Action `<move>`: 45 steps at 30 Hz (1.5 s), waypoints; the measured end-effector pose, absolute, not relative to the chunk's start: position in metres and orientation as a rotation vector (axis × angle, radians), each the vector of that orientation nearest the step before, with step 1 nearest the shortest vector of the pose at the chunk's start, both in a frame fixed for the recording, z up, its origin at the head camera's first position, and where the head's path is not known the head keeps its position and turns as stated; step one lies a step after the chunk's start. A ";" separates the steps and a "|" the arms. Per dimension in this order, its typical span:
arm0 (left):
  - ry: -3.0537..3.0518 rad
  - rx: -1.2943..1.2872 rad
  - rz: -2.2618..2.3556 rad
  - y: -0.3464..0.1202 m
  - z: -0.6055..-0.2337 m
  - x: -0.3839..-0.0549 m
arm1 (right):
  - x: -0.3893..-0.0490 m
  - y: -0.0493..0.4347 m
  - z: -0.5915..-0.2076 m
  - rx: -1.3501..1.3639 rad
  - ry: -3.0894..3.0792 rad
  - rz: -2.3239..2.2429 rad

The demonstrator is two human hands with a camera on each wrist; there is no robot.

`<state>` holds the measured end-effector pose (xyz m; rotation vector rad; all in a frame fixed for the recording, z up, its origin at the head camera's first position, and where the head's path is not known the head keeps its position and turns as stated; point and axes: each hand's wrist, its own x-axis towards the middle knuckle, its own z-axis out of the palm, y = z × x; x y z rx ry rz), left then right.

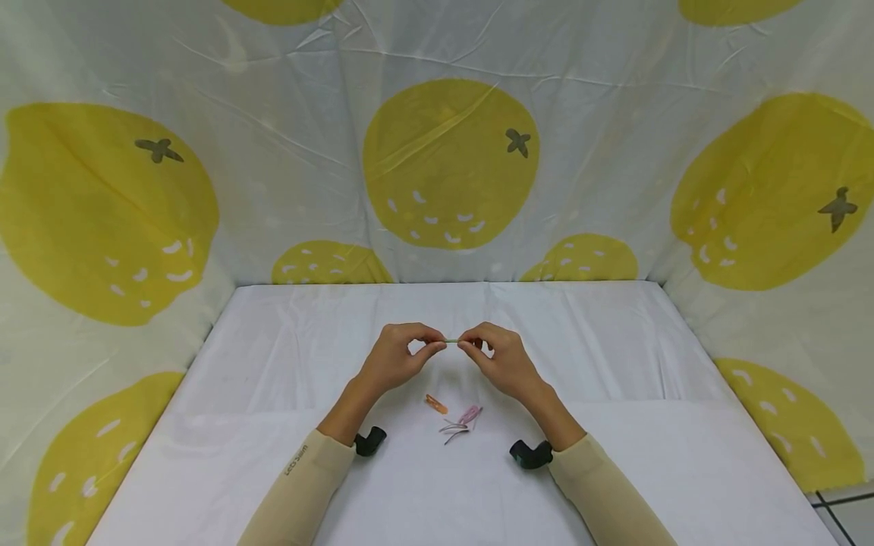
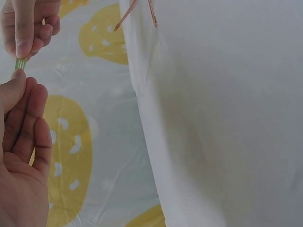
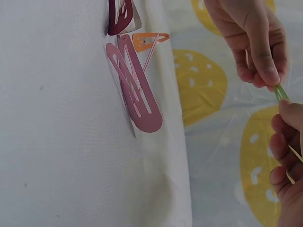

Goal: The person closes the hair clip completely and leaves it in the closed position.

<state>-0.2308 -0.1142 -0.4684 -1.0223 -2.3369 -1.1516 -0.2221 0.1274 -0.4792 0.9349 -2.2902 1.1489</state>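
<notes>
A small green snap hair clip [image 3: 280, 93] is held up between both hands over the table. My left hand [image 1: 398, 355] pinches one end with thumb and fingertips, while my right hand [image 1: 504, 360] pinches the other end. Fingertips cover both ends, so only the slotted middle of the green clip shows in the left wrist view. Below the hands, nearer the body, lie an orange hair clip [image 1: 435, 404] and a pink hair clip [image 1: 470, 415]. A dark red hair clip [image 3: 120, 23] shows near the pink one in the right wrist view.
The white-covered table [image 1: 614, 470] is enclosed by hanging cloth [image 1: 287, 152] printed with yellow fruit at the back and both sides. A black wrist-camera mount [image 1: 372, 441] sits at the left wrist, and another mount [image 1: 531, 455] at the right.
</notes>
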 end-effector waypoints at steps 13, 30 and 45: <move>-2.364 -1.001 -1.210 -0.114 -0.466 -0.230 | -0.221 0.128 -0.480 0.924 -2.329 1.196; -2.366 -1.042 -1.292 -0.115 -0.463 -0.228 | -0.220 0.130 -0.475 0.967 -2.319 1.302; -2.389 -0.995 -1.285 -0.115 -0.467 -0.229 | -0.222 0.129 -0.480 0.916 -2.314 1.319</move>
